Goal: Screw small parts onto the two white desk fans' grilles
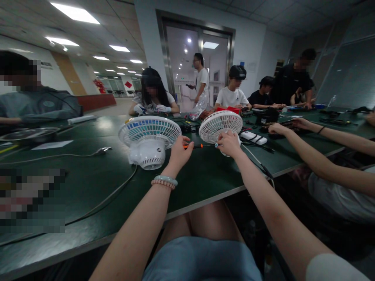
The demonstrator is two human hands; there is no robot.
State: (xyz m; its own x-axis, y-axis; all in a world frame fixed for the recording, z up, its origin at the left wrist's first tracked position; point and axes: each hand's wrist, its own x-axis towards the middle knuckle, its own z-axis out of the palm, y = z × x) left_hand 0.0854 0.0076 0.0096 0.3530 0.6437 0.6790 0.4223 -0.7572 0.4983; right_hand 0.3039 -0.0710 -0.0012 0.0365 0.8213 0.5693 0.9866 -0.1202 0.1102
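Screwdriver (193,146) with an orange handle lies gripped in the left hand (179,153), just left of the white fan grille (220,125), which the right hand (229,143) clasps at its lower rim above the counter (88,179). Steadying the grille firmly should keep the tip seated.

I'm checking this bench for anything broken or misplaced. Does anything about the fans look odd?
Yes. The white fan near the left hand lies tipped on the green table, grille facing up. The right hand holds only a fan grille, apart from any fan body.
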